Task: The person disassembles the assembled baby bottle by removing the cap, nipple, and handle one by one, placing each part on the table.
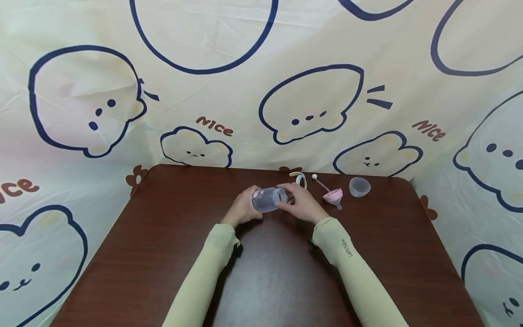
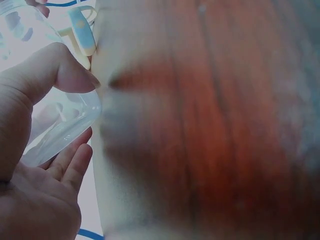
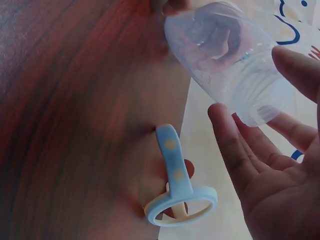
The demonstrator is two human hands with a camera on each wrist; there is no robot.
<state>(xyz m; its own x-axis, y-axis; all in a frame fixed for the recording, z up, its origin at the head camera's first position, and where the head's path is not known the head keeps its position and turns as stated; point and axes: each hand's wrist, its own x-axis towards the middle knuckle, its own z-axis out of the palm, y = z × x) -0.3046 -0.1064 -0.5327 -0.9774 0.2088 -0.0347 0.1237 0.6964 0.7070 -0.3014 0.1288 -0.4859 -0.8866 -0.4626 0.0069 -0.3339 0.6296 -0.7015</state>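
Observation:
A clear baby bottle (image 1: 264, 200) with a threaded open neck is held up over the table, tilted on its side with its mouth towards the right. My left hand (image 1: 244, 207) grips the body near the base, its thumb (image 2: 75, 75) lying across the plastic. At the neck, my right hand (image 1: 303, 202) has its thumb (image 3: 297, 70) on one side and its fingers (image 3: 227, 135) on the other, fingertips right at the rim. Just beyond that hand lies a blue and cream handle ring (image 3: 177, 175), partly hidden by it in the head view.
At the table's back edge lie a pink bottle top with nipple and straw (image 1: 333, 196) and, to its right, a clear cup-shaped cap (image 1: 359, 186). The brown table (image 1: 163, 254) meets a printed cloth (image 1: 245, 100) at the back and sides.

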